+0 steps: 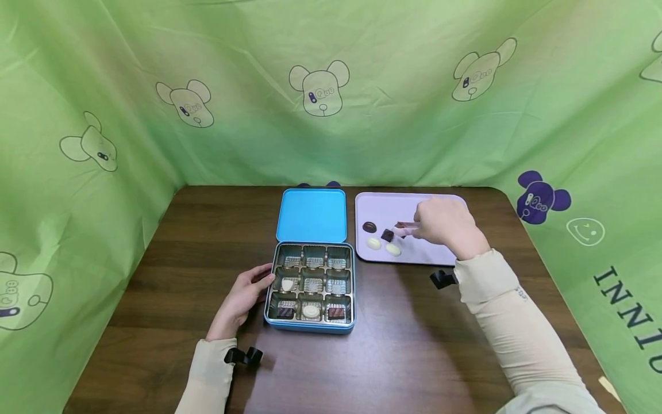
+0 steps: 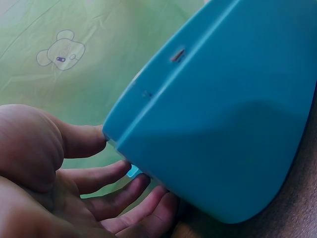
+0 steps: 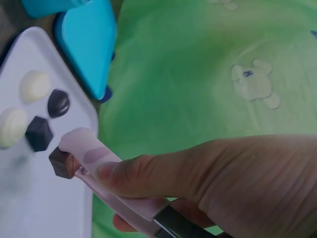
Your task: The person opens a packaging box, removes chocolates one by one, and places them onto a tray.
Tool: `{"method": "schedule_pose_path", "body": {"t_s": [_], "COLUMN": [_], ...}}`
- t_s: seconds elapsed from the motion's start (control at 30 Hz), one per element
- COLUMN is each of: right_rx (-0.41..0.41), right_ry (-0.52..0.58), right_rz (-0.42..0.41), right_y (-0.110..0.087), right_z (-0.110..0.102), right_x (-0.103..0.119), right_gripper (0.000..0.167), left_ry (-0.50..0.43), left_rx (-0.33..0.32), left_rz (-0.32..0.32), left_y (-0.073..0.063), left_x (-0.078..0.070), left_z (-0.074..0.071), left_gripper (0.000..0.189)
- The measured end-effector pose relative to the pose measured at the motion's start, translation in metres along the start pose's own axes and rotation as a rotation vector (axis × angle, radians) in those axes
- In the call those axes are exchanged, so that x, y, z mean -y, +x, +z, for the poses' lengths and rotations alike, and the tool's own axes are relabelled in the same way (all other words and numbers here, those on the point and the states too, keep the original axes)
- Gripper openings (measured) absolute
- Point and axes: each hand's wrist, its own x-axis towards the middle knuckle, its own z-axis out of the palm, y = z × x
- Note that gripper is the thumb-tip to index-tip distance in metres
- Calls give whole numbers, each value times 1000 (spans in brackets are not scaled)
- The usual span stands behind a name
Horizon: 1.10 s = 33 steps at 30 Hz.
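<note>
My right hand point(image 1: 446, 223) grips pink tongs point(image 3: 143, 210) with a dark metal part over a lilac tray point(image 1: 434, 253). Between the tong tips is a brown square chocolate point(image 3: 61, 162), low over the tray. Beside it lie a dark square chocolate point(image 1: 387, 235), a dark round chocolate point(image 1: 369, 227) and two white oval chocolates point(image 1: 374, 243). My left hand point(image 1: 245, 296) touches the left side of a blue tin point(image 1: 315, 328), thumb at its rim, fingers against the wall. White and dark chocolates sit in the tin's front compartments, and a white one in the middle-left compartment.
The tin's blue lid point(image 1: 312, 215) lies behind it, left of the tray. All stand on a dark wooden table point(image 1: 207, 230). Green printed cloth point(image 1: 393, 126) closes off the back and both sides.
</note>
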Motion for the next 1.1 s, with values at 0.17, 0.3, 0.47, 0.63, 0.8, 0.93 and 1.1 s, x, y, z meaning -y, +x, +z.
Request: {"method": "schedule_pose_path", "body": {"t_s": [0.17,0.3,0.47,0.63,0.8,0.93,1.1], "right_rx": [14,37,66,90,96,106,106], "right_ry": [-9,22,55,55,47,49,54], "right_rz": [13,18,34,54,60,58,59], "right_y": [4,6,7,7,8,9,10], "right_z": [13,23,32,36,36,36,36], "right_x": [-7,-11,-14,-14,-14,-14,-13], "right_gripper": [27,23,29,28,23,25,26], "left_ry": [-8,-7,0,-6,-10,-3,0], "left_rx": [-1,1,-7,-10,-10,-8,-8], "left_rz": [-1,-2,-4,-1,0,-2,0], "left_y": [0,-1,0,0,1,1,1], "left_x": [1,0,0,1,1,1,1], "left_z": [1,1,1,1,1,1,0], "left_gripper": [45,45,45,44,44,45,45]}}
